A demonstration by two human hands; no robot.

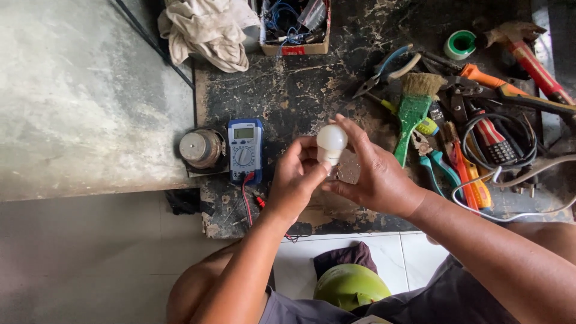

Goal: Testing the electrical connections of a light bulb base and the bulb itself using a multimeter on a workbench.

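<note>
A small white light bulb (pixel 331 141) is held upright above the dark, worn table (pixel 300 90), between both hands. My left hand (pixel 296 180) pinches its base from the left side. My right hand (pixel 372 171) wraps around the base from the right, with the index finger resting along the white dome. The bulb's screw base is mostly hidden behind my fingers. A blue multimeter (pixel 245 150) lies just left of my left hand, with a red lead (pixel 247 201) trailing toward the table's near edge.
A green-handled brush (pixel 414 111), pliers (pixel 387 69), orange-handled cutters (pixel 504 87), screwdrivers and a coiled cable (pixel 501 141) crowd the table's right side. A cardboard box of wires (pixel 295 24) and a rag (pixel 207 30) sit at the back. A round metal part (pixel 201 149) sits by the multimeter.
</note>
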